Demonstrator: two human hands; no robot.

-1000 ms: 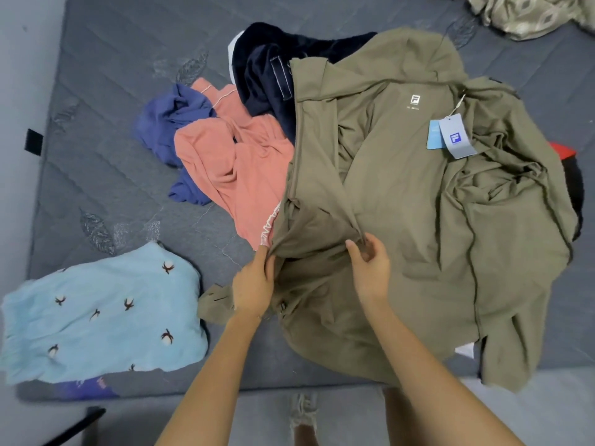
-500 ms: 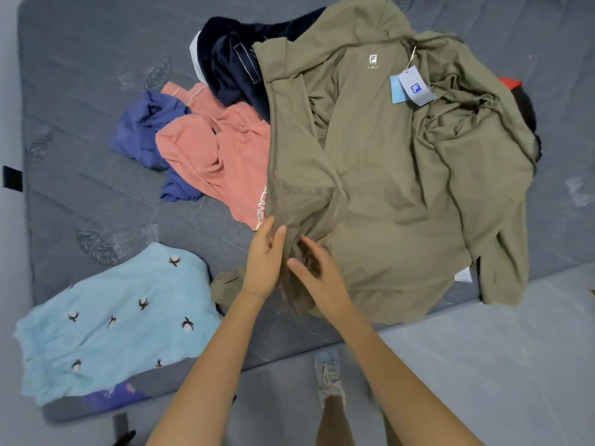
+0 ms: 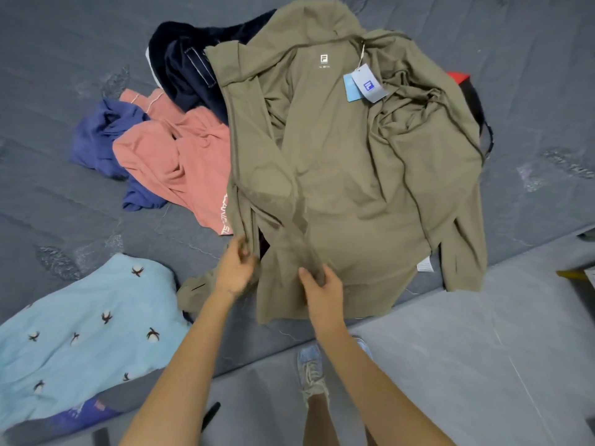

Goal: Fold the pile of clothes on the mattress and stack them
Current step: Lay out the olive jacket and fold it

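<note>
The grey mattress (image 3: 64,204) is seen filling most of the view, and the olive jacket (image 3: 354,188) is spread open on it, front side up, with its lower hem brought to the near edge of the mattress. A light blue garment (image 3: 80,333) printed with small cotton flowers is laid flat well to the left of the jacket's hem, apart from it. A salmon pink garment (image 3: 174,162) is crumpled just left of the jacket and is partly overlapped by its left edge. A dark navy garment (image 3: 186,69) is bunched at the jacket's upper left, tucked under the shoulder. A blue garment (image 3: 99,136) is heaped left of the jacket, beyond the pink one and touching it. The two hands are held apart at the jacket's lower left. The left hand (image 3: 235,272) is closed on the jacket's left front edge, and the right hand (image 3: 322,291) is clamped on a fold of the jacket, thumb on top. Two paper tags (image 3: 367,85) are hung on a string from the jacket's collar and rest on its chest.
</note>
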